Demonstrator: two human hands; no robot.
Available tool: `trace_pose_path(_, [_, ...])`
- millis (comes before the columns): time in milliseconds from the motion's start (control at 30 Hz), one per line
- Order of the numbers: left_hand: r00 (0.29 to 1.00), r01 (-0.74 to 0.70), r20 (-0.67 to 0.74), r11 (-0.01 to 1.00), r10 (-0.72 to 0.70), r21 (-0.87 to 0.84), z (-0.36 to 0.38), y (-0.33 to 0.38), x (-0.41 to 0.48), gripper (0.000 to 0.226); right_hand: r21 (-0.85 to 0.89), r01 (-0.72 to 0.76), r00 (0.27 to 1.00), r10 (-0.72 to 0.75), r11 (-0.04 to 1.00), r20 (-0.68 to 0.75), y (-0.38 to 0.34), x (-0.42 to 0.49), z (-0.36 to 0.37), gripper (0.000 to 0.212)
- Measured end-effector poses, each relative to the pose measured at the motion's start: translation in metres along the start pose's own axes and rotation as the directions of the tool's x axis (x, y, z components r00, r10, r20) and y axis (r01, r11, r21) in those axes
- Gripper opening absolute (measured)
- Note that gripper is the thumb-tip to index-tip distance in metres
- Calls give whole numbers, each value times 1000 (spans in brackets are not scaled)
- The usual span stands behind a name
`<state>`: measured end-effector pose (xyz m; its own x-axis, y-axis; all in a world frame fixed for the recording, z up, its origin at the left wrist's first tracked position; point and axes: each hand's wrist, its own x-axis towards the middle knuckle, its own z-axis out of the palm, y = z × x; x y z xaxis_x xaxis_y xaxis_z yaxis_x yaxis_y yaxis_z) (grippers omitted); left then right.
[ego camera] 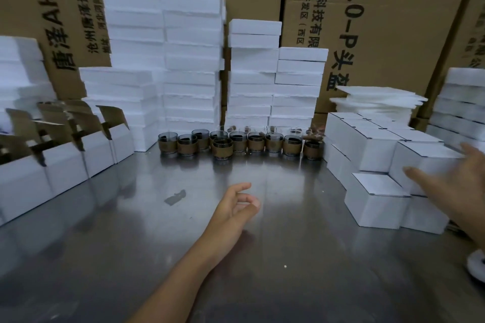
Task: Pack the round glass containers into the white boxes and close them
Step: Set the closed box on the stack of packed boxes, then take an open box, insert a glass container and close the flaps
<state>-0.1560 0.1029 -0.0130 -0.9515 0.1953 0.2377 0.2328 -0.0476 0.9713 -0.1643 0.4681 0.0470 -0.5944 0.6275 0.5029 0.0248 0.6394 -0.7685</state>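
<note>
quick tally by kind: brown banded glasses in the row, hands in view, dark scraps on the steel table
brown-banded glasses: 10
hands: 2, left hand and right hand
dark scrap: 1
total: 13

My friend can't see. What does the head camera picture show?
A person's left hand hovers empty over a metal table, while the blurred right hand is open by closed white boxes. Round glass containers line the back; open white boxes wait on the left.
</note>
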Motion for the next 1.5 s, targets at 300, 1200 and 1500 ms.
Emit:
trace_pose_path(300, [994, -30, -104, 998, 36, 56, 0, 0, 0, 21, 128, 548, 796, -562, 827, 225, -93, -115, 50, 25])
trace_pose_path(1200, [665, 437, -585, 393, 464, 809, -282, 58, -82, 34, 100, 402, 738, -386, 910, 553, -84, -184, 89, 16])
trace_pose_path(1500, [677, 657, -659, 136, 327, 742, -331, 53, -107, 55, 62, 385, 756, -353, 921, 552, -85, -187, 88, 20])
